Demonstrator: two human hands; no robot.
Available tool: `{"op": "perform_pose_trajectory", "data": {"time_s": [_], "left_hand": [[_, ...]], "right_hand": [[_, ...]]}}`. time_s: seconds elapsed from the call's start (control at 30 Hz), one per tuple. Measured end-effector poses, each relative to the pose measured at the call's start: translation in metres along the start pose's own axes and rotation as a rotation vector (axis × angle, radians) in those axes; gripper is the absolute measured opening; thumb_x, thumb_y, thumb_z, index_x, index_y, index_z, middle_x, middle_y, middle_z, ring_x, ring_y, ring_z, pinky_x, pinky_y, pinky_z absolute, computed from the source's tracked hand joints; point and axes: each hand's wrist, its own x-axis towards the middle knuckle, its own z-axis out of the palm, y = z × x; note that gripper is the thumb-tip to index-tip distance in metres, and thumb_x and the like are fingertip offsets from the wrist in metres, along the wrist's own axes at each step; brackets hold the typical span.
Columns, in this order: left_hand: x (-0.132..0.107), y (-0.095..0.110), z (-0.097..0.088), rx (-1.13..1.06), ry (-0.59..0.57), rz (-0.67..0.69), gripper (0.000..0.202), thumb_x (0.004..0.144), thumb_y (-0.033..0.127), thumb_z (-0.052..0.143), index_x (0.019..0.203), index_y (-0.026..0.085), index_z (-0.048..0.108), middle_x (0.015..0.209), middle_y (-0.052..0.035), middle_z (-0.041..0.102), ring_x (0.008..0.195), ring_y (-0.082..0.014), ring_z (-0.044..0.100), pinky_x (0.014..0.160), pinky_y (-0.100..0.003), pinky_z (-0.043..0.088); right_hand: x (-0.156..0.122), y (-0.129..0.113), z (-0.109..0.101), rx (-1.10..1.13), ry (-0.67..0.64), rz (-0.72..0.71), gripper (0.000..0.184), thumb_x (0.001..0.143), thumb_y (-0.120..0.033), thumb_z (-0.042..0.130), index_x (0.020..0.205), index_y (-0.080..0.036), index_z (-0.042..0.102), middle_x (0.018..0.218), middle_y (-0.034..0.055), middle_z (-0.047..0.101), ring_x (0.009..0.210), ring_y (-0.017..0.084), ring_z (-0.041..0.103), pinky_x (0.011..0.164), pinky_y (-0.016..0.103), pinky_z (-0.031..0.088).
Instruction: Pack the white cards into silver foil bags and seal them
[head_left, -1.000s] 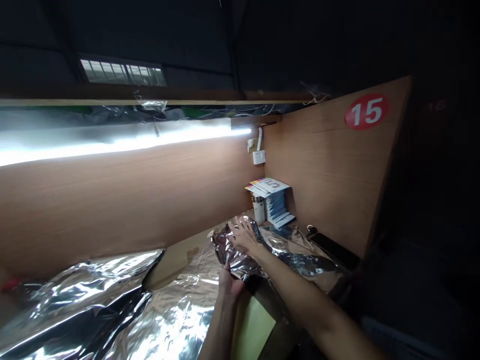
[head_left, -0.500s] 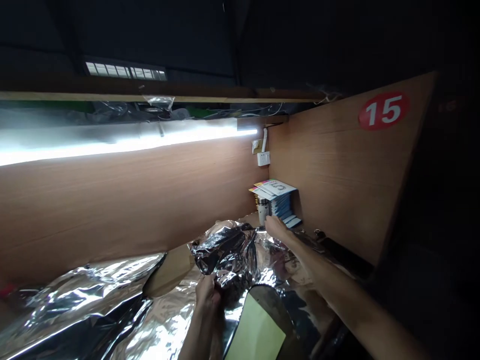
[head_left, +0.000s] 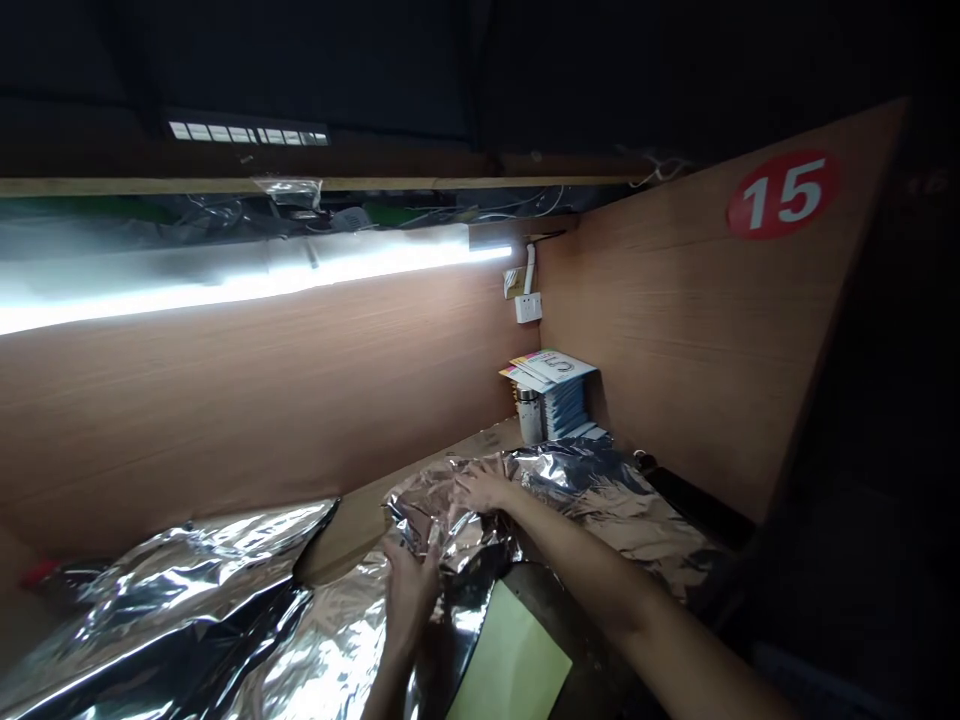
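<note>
Left hand (head_left: 409, 590): fingers curled around a fold of the crumpled silver foil (head_left: 450, 510), apparently clenched on it. Right hand (head_left: 480, 488): draped over the top of the same bunch, fingers spread and slightly bent, whether gripping or only pressing impossible to tell. Crumpled silver foil between the two hands, close to both palms, with the right forearm (head_left: 592, 560) reaching in from the lower right.

Just past the right hand, a creased foil sheet (head_left: 607, 500) running toward a black strip (head_left: 697, 520) at the foot of the side panel (head_left: 675, 330). Below the hands, a pale green paper (head_left: 514, 665) on a dark curved surface (head_left: 547, 610). Left of the hands, a tan cardboard piece (head_left: 349, 540) beside a big loose foil sheet (head_left: 172, 590).

Farther off, at the back of a wooden desk top (head_left: 480, 440), a steel flask (head_left: 529, 415) standing upright just beside a stack of booklets (head_left: 559, 385). Above them, a white wall socket (head_left: 528, 307) and a white conduit (head_left: 530, 268) on a wood-grain partition (head_left: 225, 410), with a bright strip light (head_left: 300, 268) along its top edge. High on the side panel, a red round sticker (head_left: 780, 195) printed with a white "15".
</note>
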Motion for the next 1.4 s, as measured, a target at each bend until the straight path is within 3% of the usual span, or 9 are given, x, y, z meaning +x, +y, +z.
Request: {"op": "perform_pose_trajectory", "data": {"time_s": [0.13,0.3,0.53,0.73,0.83,1.03,1.13,1.23,1.4], "left_hand": [[0.003,0.004,0.013,0.524,-0.121,0.428,0.057,0.084,0.036,0.071,0.138,0.025,0.057,0.164,-0.0142,0.042,0.157,-0.0355,0.027,0.129,-0.051,0.016],[0.006,-0.03,0.026,0.753,-0.226,0.442,0.074,0.061,0.048,0.089,0.126,0.021,0.069,0.161,-0.0218,0.045,0.159,-0.049,0.002,0.124,-0.063,-0.012],[0.0,-0.033,0.012,0.914,-0.298,0.533,0.081,0.068,0.057,0.086,0.139,0.025,0.064,0.169,-0.0159,0.034,0.159,-0.0501,0.001,0.123,-0.067,-0.009],[0.043,0.028,0.003,1.023,-0.188,0.783,0.049,0.098,0.044,0.052,0.143,0.03,0.06,0.17,-0.0039,0.036,0.162,-0.0298,0.014,0.13,-0.05,0.003],[0.073,0.029,-0.002,1.096,-0.198,0.665,0.046,0.09,0.045,0.063,0.134,0.033,0.066,0.164,-0.0068,0.045,0.161,-0.0394,0.012,0.126,-0.064,-0.003],[0.083,-0.01,-0.003,1.179,-0.107,0.47,0.066,0.077,0.063,0.069,0.13,0.025,0.067,0.165,-0.0179,0.042,0.155,-0.0566,0.01,0.117,-0.076,-0.007],[0.07,-0.019,0.002,1.169,-0.058,0.453,0.068,0.075,0.066,0.068,0.127,0.023,0.068,0.164,-0.0208,0.043,0.154,-0.0587,0.01,0.115,-0.077,-0.009],[0.055,-0.023,0.007,1.166,-0.037,0.444,0.066,0.077,0.066,0.066,0.128,0.024,0.068,0.162,-0.0227,0.044,0.154,-0.0595,0.013,0.113,-0.079,-0.013],[0.035,-0.028,0.004,1.211,-0.043,0.404,0.074,0.079,0.07,0.062,0.138,0.024,0.064,0.168,-0.0187,0.035,0.156,-0.0558,0.009,0.115,-0.074,-0.018]], "right_hand": [[0.001,0.004,0.012,-0.011,-0.04,-0.008,0.08,0.092,-0.075,0.052,0.159,-0.033,0.043,0.17,0.0132,0.033,0.158,0.041,0.022,0.122,0.07,0.004],[-0.008,0.03,-0.008,-0.051,0.012,0.071,0.06,0.102,-0.06,0.047,0.155,-0.033,0.05,0.168,0.0087,0.038,0.157,0.035,0.027,0.125,0.064,0.007],[-0.033,0.022,-0.04,-0.093,0.279,0.281,0.059,0.109,-0.05,0.03,0.141,-0.01,0.059,0.147,0.0262,0.056,0.143,0.036,0.046,0.117,0.055,0.028],[-0.095,0.008,-0.024,-0.02,0.174,0.25,0.059,0.095,-0.072,0.052,0.087,-0.019,0.076,0.089,0.0139,0.077,0.087,0.029,0.072,0.076,0.033,0.047],[-0.121,0.004,-0.002,0.027,0.114,0.219,0.046,0.087,-0.062,0.069,0.073,-0.019,0.073,0.081,0.0093,0.077,0.08,0.026,0.071,0.068,0.029,0.042],[-0.148,0.014,0.012,0.078,0.097,0.228,0.019,0.093,-0.025,0.06,0.082,-0.018,0.073,0.081,0.0039,0.076,0.075,0.018,0.069,0.061,0.023,0.04],[-0.152,0.011,-0.006,0.033,0.111,0.223,0.018,0.092,-0.029,0.064,0.082,-0.017,0.074,0.088,0.0108,0.077,0.085,0.026,0.071,0.074,0.031,0.047],[-0.137,-0.006,-0.018,-0.073,0.322,0.123,0.034,0.101,-0.037,0.055,0.125,-0.018,0.071,0.135,0.0197,0.068,0.127,0.035,0.06,0.104,0.046,0.043],[-0.09,-0.02,0.002,-0.146,0.242,-0.112,0.06,0.103,-0.057,0.049,0.158,-0.032,0.045,0.17,0.0076,0.033,0.157,0.03,0.026,0.125,0.05,0.021]]}}
